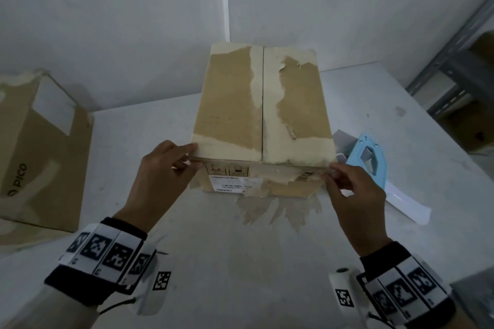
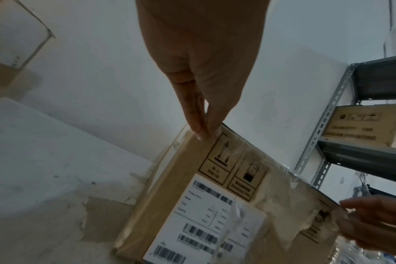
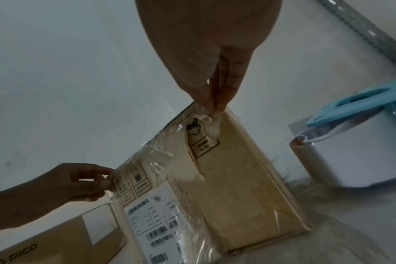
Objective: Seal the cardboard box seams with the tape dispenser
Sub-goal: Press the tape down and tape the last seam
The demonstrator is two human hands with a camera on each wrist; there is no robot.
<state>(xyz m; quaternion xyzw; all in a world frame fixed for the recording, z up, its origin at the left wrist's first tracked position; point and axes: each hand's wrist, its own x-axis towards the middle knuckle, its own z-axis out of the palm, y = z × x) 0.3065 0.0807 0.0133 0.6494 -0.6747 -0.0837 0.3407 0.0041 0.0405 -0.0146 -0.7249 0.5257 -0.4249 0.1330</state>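
A closed cardboard box [image 1: 262, 104] stands mid-table, its centre seam running away from me and its near face carrying a white barcode label [image 2: 206, 219]. A clear tape strip [image 3: 161, 157] lies wrinkled across the top of that face. My left hand [image 1: 188, 157] pinches the strip's end at the near left top corner, which the left wrist view shows closer [image 2: 206, 132]. My right hand [image 1: 330, 171] pinches the crumpled other end [image 3: 213, 123] at the near right corner. The blue tape dispenser [image 1: 369, 160] with its white roll [image 3: 350, 160] lies on the table right of the box, untouched.
A second cardboard box [image 1: 40, 155] marked PICO lies at the left. Grey metal shelving [image 1: 454, 75] holding a carton [image 2: 362, 125] stands at the right. Torn paper residue [image 1: 267, 211] is stuck to the white table [image 1: 240, 262] in front of the box.
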